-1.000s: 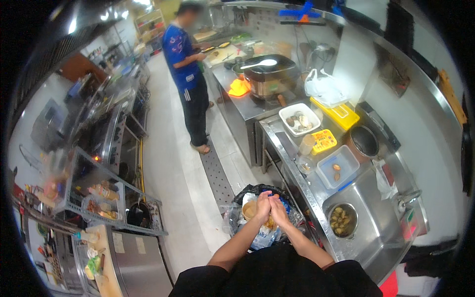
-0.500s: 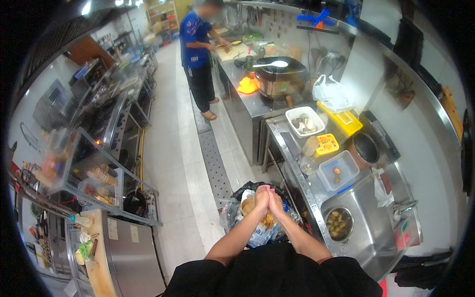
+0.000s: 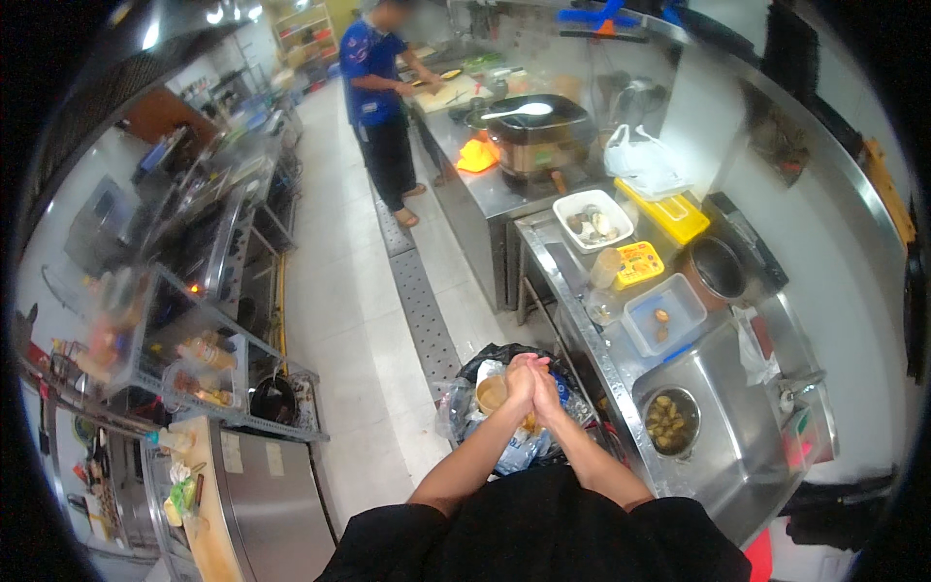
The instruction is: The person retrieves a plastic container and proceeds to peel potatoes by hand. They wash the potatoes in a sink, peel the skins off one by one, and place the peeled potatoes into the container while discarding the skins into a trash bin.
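Over a black-lined trash bin (image 3: 478, 371) my left hand (image 3: 518, 384) and my right hand (image 3: 544, 388) are cupped against each other, fingers folded together. Anything between the palms is hidden. Below them the bin holds crumpled plastic and a brownish round cup (image 3: 491, 393). To the right, a clear plastic tub (image 3: 684, 303) on the steel counter contains brown, egg-like pieces. Beyond it is a yellow-lidded box (image 3: 639, 263), and behind that a white tub (image 3: 564, 210) with pale and dark pieces.
A round strainer or bowl of brownish lumps (image 3: 671, 421) sits in the steel sink (image 3: 742, 427). A dark pot (image 3: 716, 269) stands by the wall. Ahead, a person in blue (image 3: 373, 73) works at a cutting board. At left are a rack (image 3: 254, 420) and a steel cabinet (image 3: 267, 504).
My hands have gone from flat, pressed palms to a more folded, cupped clasp, still above the bin. The view has shifted slightly.
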A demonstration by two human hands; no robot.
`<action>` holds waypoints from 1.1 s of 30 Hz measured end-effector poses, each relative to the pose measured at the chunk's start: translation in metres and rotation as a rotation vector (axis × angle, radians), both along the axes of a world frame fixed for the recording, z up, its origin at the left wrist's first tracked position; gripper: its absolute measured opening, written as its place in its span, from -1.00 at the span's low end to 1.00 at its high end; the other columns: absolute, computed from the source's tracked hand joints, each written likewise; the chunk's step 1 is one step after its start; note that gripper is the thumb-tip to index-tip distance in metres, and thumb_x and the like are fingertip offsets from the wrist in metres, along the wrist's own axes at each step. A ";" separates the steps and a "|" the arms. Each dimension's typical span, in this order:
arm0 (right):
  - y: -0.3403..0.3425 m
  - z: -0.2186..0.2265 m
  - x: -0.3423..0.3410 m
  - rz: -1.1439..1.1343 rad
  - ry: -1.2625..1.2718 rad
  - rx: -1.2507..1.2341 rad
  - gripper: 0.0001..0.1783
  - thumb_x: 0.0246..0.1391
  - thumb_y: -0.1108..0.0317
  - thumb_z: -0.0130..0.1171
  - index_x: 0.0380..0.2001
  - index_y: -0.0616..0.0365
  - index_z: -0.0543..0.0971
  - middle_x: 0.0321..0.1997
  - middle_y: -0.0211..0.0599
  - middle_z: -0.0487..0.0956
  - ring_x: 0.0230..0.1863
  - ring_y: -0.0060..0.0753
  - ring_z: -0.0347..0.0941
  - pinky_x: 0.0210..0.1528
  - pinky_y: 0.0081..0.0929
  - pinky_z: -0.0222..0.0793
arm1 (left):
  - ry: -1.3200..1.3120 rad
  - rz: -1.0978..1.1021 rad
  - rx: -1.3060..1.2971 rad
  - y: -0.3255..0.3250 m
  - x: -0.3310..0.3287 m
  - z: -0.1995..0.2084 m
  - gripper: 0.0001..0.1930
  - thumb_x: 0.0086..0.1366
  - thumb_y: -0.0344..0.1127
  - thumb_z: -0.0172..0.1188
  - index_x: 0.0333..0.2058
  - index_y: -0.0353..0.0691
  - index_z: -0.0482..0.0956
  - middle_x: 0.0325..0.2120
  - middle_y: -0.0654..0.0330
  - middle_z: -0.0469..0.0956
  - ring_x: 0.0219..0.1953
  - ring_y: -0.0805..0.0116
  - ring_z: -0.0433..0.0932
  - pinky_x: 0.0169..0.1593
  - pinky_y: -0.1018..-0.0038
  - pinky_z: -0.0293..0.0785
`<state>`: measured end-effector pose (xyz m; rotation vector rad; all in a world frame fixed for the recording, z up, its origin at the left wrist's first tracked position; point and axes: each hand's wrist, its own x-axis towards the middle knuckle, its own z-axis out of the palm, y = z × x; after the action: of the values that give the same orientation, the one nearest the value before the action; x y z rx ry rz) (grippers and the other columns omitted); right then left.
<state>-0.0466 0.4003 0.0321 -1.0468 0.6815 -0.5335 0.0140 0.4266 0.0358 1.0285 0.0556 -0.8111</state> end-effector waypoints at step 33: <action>-0.007 0.052 -0.039 -0.214 0.378 -0.961 -0.66 -0.04 0.21 0.28 -0.30 0.23 0.49 -0.39 -0.01 0.56 -0.34 0.03 0.53 -0.31 -0.24 0.40 | -0.087 -0.544 0.286 0.024 -0.011 0.029 -0.48 0.34 0.26 -0.21 -0.20 -0.07 0.47 -0.35 0.31 0.48 -0.40 0.43 0.50 -0.49 0.47 0.45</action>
<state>-0.0859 0.3932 0.0845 -2.0223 0.8959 -0.8977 0.0031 0.4510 0.0644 1.3750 -0.1959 -1.2748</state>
